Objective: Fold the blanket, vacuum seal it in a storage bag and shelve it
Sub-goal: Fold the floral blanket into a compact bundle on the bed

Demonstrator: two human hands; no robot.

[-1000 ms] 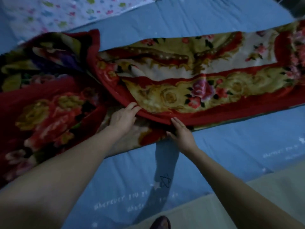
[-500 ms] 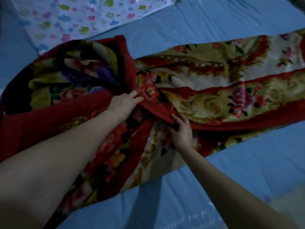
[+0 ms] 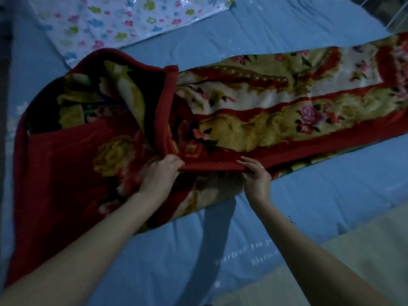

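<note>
A thick red blanket (image 3: 276, 120) with gold and pink flower patterns lies in a long strip across the blue bed sheet (image 3: 309, 195), its left end folded over itself. My left hand (image 3: 162, 171) grips the red hem at the near edge, fingers curled round it. My right hand (image 3: 256, 175) pinches the same hem a little to the right, and the edge is lifted slightly between both hands. A white storage bag (image 3: 123, 21) printed with coloured flowers lies flat at the far left of the bed.
The bed's near edge and a pale floor (image 3: 353, 272) show at the bottom right. White lettering (image 3: 254, 255) is printed on the sheet near that edge. Metal bars (image 3: 395, 16) stand at the top right corner.
Both hands went from lying on the blanket to gripping its red near hem. The folded left end has been drawn over and the near edge now lies straighter. The view shifted left.
</note>
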